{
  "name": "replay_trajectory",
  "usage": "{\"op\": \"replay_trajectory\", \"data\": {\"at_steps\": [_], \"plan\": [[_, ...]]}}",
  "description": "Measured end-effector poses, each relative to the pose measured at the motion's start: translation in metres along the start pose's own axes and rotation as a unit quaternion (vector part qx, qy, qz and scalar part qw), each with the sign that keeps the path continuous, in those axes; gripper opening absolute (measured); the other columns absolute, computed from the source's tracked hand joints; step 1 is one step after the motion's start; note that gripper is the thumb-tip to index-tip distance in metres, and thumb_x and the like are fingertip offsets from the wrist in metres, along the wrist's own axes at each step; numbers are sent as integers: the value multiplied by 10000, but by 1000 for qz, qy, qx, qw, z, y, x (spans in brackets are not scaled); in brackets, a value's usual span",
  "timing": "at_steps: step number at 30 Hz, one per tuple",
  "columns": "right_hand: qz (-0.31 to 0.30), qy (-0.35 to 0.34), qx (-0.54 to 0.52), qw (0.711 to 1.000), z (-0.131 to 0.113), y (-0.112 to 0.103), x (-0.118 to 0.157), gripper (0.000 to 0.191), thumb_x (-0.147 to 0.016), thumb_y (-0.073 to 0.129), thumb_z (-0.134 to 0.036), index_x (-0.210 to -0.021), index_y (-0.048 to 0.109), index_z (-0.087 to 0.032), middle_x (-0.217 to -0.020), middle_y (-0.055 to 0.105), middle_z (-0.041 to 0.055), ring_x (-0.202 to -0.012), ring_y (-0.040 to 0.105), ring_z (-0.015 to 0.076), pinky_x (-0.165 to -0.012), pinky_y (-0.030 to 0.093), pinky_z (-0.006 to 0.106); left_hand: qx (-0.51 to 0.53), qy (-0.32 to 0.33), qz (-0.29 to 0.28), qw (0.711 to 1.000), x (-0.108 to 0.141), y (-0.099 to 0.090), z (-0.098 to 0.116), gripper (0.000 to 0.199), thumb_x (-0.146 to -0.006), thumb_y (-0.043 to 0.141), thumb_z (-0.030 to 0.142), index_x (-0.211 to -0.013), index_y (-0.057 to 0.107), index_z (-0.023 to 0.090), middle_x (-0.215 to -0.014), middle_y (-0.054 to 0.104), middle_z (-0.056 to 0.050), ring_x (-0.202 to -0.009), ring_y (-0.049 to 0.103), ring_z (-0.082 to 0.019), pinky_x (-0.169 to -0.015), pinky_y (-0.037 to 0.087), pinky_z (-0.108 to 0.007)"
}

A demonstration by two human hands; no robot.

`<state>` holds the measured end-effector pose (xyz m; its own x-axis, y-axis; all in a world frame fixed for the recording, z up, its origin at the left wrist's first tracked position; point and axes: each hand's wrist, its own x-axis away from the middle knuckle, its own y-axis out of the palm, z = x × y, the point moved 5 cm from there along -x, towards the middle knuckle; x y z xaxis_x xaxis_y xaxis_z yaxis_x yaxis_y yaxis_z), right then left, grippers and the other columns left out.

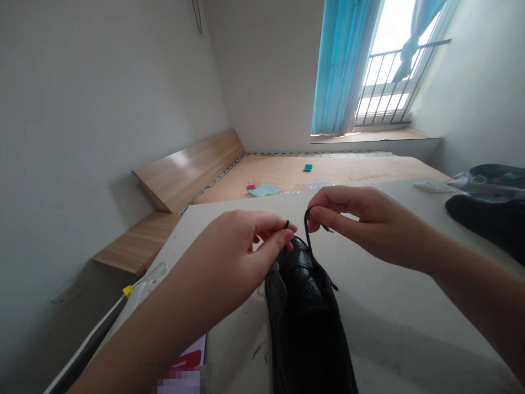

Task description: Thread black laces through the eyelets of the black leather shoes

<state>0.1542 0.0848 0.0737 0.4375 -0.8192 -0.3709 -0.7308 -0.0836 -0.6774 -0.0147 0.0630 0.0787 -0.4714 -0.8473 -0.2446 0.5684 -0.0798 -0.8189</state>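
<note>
A left hand [225, 262] and a right hand [369, 224] each pinch the thin black lace [308, 235] between thumb and forefinger, narrow grips set close to its ends and held just above a black pebbled-leather shoe [303, 295]. The shoe lies lengthwise on a pale counter [410, 328]. Pinching this near the tips appears to give the surest control of the slim, round cord. A dark bag [488, 219] sits right of the shoe, a white cable [92, 339] runs left of it, and a plywood bed base [287, 172] lies beyond it.
</note>
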Motion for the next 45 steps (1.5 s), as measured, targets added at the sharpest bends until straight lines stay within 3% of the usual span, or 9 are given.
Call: {"op": "replay_trajectory", "data": {"at_steps": [3,5,8,11,13,19,28,37,45], "plan": [[37,-3,-127,991,-15,0,8,134,-892,611,-325,-870,708,-235,-714,681,-10,-700,620,140,-632,465,271,29,24,52,998,4,-8,9,216,-916,564,323,-787,727,264,-786,735,61,-762,677,-146,-605,457,-214],[37,18,-257,965,-19,1,13,88,-880,643,-278,-932,714,-273,-647,677,-38,-644,638,124,-590,477,243,49,32,98,993,7,-13,14,136,-884,620,312,-814,732,279,-811,745,82,-757,685,-127,-567,457,-187],[-39,34,-427,903,-22,8,16,173,-918,567,-230,-943,731,-280,-700,728,-27,-691,685,131,-632,511,242,82,14,116,990,9,-15,14,88,-848,653,295,-915,710,288,-749,745,88,-673,685,-119,-489,444,-171],[-105,59,-478,870,-14,17,14,212,-932,544,-239,-1024,732,-272,-978,761,15,-919,699,169,-739,522,269,110,-19,73,991,6,-9,6,81,-838,627,252,-909,661,273,-679,731,86,-622,682,-130,-483,441,-187],[-102,83,-451,883,-4,23,9,160,-897,631,-282,-1019,729,-249,-994,757,32,-917,696,171,-713,511,259,115,-47,58,991,2,-6,-3,51,-841,624,284,-876,645,254,-706,739,66,-643,686,-152,-508,450,-214],[-71,120,-322,936,13,36,0,240,-811,718,-378,-745,684,-150,-666,699,15,-594,593,105,-566,438,230,104,-61,54,991,-6,-5,-12,199,-871,607,397,-828,703,228,-790,737,25,-767,665,-172,-655,469,-266],[-14,88,-324,942,7,39,0,191,-815,643,-350,-760,665,-168,-605,501,-45,-544,410,84,-497,323,231,140,-77,55,986,-7,-4,-18,184,-854,642,391,-845,739,234,-799,739,33,-762,651,-160,-663,460,-261],[-39,117,-286,950,9,51,3,193,-780,616,-339,-682,594,-175,-641,486,-17,-624,414,120,-531,312,256,191,-74,71,976,-8,-3,-23,184,-807,704,396,-911,772,260,-835,751,15,-859,673,-217,-776,512,-336],[-36,95,-256,961,10,50,3,174,-780,586,-279,-647,533,-179,-603,413,-43,-582,352,102,-516,271,249,174,-63,44,982,-8,0,-19,181,-834,675,391,-923,765,261,-825,746,18,-782,654,-177,-691,493,-290]]}}
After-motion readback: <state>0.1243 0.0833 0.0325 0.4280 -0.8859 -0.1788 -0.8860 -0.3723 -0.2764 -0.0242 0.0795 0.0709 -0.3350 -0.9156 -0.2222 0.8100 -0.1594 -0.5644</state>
